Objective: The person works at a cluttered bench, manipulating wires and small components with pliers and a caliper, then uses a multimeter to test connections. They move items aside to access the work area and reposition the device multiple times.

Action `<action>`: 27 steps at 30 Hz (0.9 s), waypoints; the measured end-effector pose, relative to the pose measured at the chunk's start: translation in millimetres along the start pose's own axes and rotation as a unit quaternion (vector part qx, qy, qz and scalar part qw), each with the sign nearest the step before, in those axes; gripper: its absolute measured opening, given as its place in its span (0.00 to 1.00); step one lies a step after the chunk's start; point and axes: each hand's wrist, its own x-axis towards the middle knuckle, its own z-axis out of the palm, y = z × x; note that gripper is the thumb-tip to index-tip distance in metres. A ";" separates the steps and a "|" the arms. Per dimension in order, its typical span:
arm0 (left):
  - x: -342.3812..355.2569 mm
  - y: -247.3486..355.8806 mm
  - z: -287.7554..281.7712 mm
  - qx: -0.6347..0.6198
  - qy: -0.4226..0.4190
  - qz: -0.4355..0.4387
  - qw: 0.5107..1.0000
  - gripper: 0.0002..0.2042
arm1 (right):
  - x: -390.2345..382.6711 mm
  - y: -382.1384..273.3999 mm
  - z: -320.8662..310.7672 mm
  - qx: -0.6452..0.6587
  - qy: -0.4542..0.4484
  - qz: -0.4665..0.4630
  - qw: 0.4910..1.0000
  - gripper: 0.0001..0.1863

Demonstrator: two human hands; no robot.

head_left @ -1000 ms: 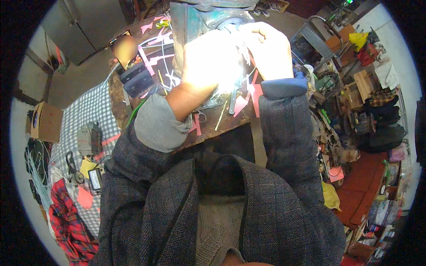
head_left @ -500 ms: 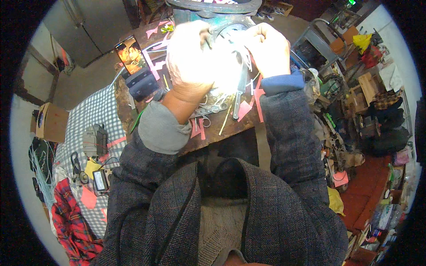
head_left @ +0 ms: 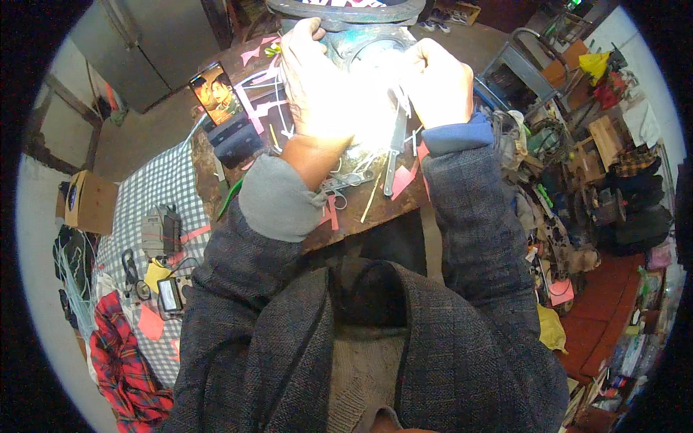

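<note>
My left hand (head_left: 312, 90) is raised over the table (head_left: 346, 216), fingers stretched upward; bright glare washes out its inner side. Across from it, my right hand (head_left: 437, 85) is closed in a pinch, and what its fingers hold is lost in the glare. Thin white strands (head_left: 401, 99) hang beside its fingertips. A knife (head_left: 393, 160) lies below the hands, handle toward me. Left of the knife is a pair of scissors (head_left: 336, 186), with a thin yellowish stick (head_left: 373, 193) between them. Pink scraps (head_left: 404, 179) are scattered about.
A lit phone (head_left: 215, 94) leans on a dark stand (head_left: 237, 138) at the left. Behind my hands stands a dark green, wide-rimmed container (head_left: 346, 11). A checked cloth (head_left: 148, 180) carries a grey device (head_left: 160, 231). Clutter and a metal-framed chair (head_left: 516, 72) stand right.
My left hand has opened out, its fingers now stretched upward where they were curled. My right hand stays pinched in nearly the same place. The view has shifted slightly.
</note>
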 end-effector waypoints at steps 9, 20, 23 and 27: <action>-6.2 24.7 7.1 0.055 0.007 -0.058 0.997 0.42 | -3.9 -2.2 -2.4 0.005 -0.010 0.043 0.999 0.04; 3.2 20.8 -64.8 -0.104 -0.095 -0.224 0.964 0.33 | -86.2 21.0 -22.3 0.153 -0.091 0.168 0.970 0.11; 7.4 -7.0 -110.5 -0.093 -0.013 -0.119 0.989 0.34 | -110.1 25.4 -26.5 0.151 -0.123 0.242 0.951 0.11; -9.3 -57.4 -184.1 -0.059 -0.044 -0.126 0.989 0.31 | -126.2 19.8 -29.1 0.141 -0.196 0.205 0.949 0.12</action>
